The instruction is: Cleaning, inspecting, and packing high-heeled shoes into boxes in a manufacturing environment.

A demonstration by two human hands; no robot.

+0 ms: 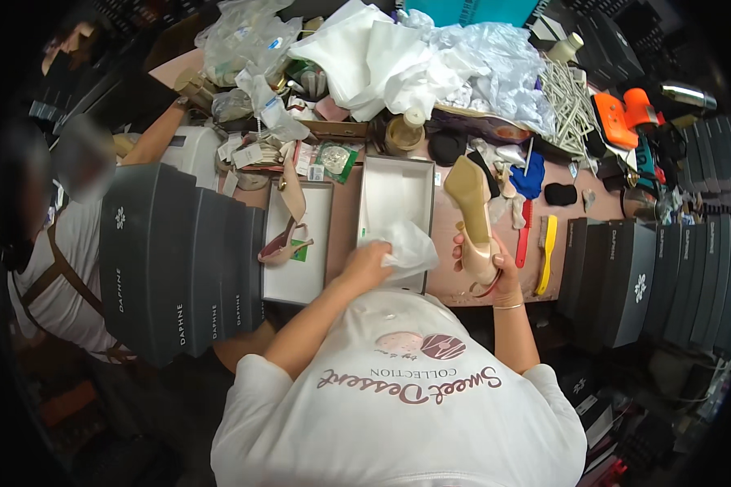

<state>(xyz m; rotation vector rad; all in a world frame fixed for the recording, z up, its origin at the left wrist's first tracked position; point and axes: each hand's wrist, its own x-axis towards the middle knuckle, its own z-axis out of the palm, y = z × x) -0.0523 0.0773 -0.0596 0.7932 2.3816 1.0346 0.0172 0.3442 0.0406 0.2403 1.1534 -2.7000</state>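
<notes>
My right hand (507,278) holds a beige heeled shoe (469,188) upright, its tan sole showing and its toe pointing away from me. My left hand (367,265) is closed on a crumpled, translucent white sheet (414,247), whether paper or plastic I cannot tell. That sheet hangs over the near part of an open white box (426,174). Left of it, a pinkish strappy heeled shoe (280,247) rests in a second shallow white box part (288,284). Another beige shoe (291,195) leans at its far end.
Grey shoe boxes (150,260) stand stacked at the left, with more boxes (617,284) at the right. A red brush (524,235) and a yellow brush (546,256) lie right of the shoe. White paper (365,57) piles up behind. Another person's arm (158,134) reaches in at the left.
</notes>
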